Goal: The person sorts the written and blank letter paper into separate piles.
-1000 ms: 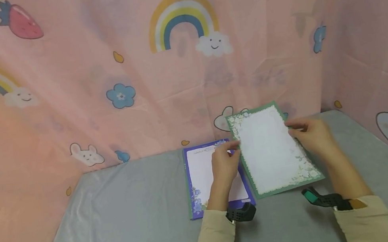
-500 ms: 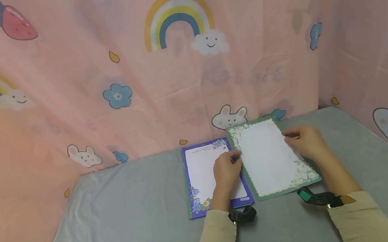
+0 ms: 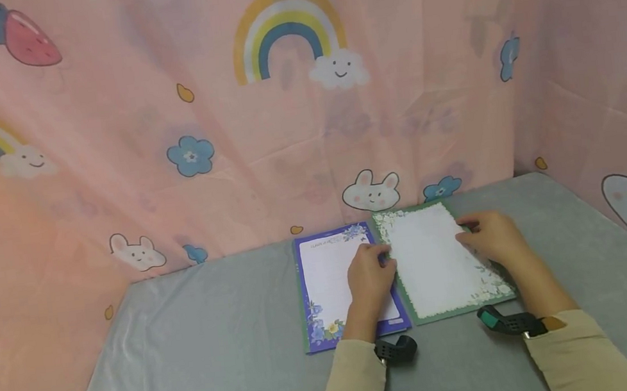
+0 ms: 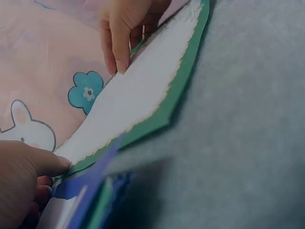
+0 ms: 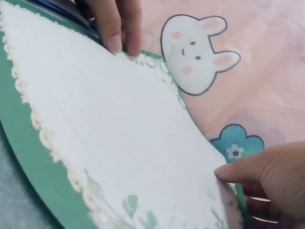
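A sheet of letter paper with a green border and white flowers lies almost flat beside a purple-bordered stack of paper. My left hand pinches its left edge, reaching across the purple stack and covering part of it. At the right edge, my right hand grips the sheet, thumb on top and fingers under it, as the right wrist view shows. The sheet bows slightly between both hands in the left wrist view. Green layers show under the purple top page.
A grey cloth covers the table. Behind and to the sides hangs a pink curtain with printed rainbows and rabbits, close to the sheet's far edge. Each wrist wears a black band.
The green-bordered sheet has come down toward the table, its far edge dropping below the printed rabbit. Both hands have lowered with it, still holding its edges. The purple stack stays put.
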`<action>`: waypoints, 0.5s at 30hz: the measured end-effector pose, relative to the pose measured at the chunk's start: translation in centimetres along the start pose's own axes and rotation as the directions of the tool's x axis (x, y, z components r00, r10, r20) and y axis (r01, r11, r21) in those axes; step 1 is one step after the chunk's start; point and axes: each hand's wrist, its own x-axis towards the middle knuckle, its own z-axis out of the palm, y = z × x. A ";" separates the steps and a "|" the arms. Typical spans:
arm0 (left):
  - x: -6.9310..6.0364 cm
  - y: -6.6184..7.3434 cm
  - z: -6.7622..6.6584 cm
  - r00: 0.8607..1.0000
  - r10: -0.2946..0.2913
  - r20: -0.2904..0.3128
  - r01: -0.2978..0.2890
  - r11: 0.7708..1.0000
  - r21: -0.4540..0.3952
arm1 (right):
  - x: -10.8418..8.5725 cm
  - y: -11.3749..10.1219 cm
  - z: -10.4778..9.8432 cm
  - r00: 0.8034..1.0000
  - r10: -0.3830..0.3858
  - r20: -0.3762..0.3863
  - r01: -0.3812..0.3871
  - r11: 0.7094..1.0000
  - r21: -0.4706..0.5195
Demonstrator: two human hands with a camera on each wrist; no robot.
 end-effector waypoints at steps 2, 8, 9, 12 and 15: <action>0.0 0.0 0.0 1.000 0.004 0.003 -0.004 1.000 0.009 | 0.0 -0.1 0.1 1.000 -0.013 0.002 0.013 0.999 -0.052; -0.1 0.2 0.0 1.000 0.007 0.025 -0.007 1.000 0.016 | -0.1 -0.3 0.4 1.000 -0.013 -0.025 0.011 0.994 -0.105; -0.1 0.2 0.0 1.000 0.004 0.029 -0.004 1.000 0.015 | -0.1 -0.3 0.4 1.000 -0.012 -0.028 0.009 0.995 -0.101; -0.2 0.2 0.0 1.000 0.010 0.025 -0.010 1.000 0.024 | -0.2 -0.3 0.6 0.999 -0.016 -0.036 0.012 0.995 -0.099; -0.2 0.2 0.0 0.999 0.013 0.030 -0.014 0.999 0.035 | -0.2 -0.3 0.6 0.999 -0.017 -0.040 0.013 0.995 -0.098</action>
